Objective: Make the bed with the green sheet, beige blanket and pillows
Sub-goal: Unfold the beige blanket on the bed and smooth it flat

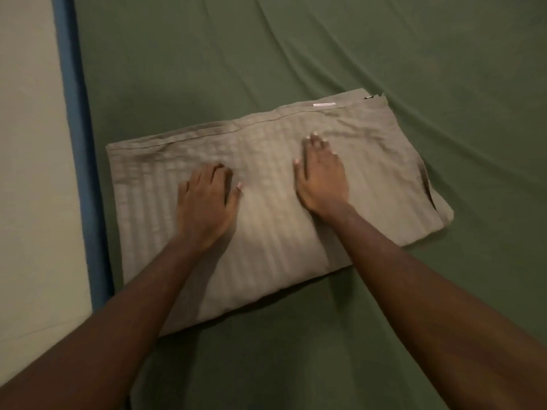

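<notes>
A beige striped pillow [266, 232] lies flat on the green sheet [384, 69], near the bed's left edge. Its seam with a small white label runs along the far side. My left hand [205, 205] rests palm down on the pillow's middle left, fingers slightly curled. Palm down on the middle right lies my right hand [321, 176], fingers stretched toward the far seam. Neither hand grips anything. The green sheet covers the mattress with long creases running toward the upper right. No blanket is in view.
A blue strip [80, 143], the mattress or bed edge, runs down the left of the sheet. Beyond it is a pale beige surface [29, 173], wall or floor. Bare green sheet lies around the pillow on the far, right and near sides.
</notes>
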